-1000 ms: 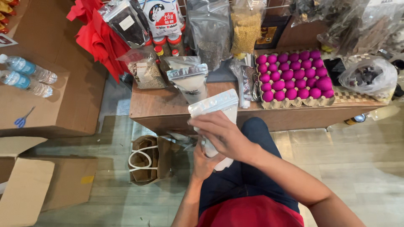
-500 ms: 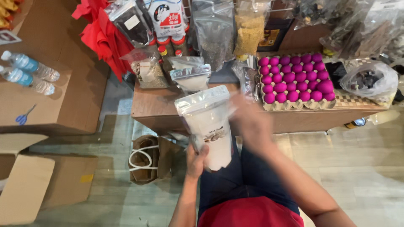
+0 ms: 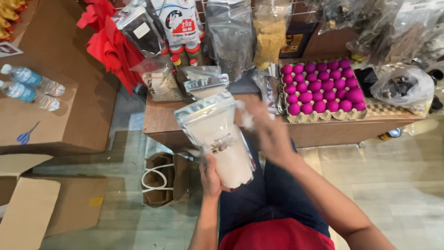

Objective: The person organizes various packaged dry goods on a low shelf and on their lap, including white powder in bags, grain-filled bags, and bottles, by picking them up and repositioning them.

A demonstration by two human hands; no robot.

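Left hand [image 3: 210, 175] gripping pouch [image 3: 218, 139] upright by its base; right hand [image 3: 268, 129] blurred beside top edge, fingers' state unclear; seemingly mid-sealing, needing steady pinch along top

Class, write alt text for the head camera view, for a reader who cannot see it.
A seated person's left hand holds up a clear pouch of white powder, while the blurred right hand is beside its top. Behind it, a wooden table carries a tray of pink eggs and bagged goods.
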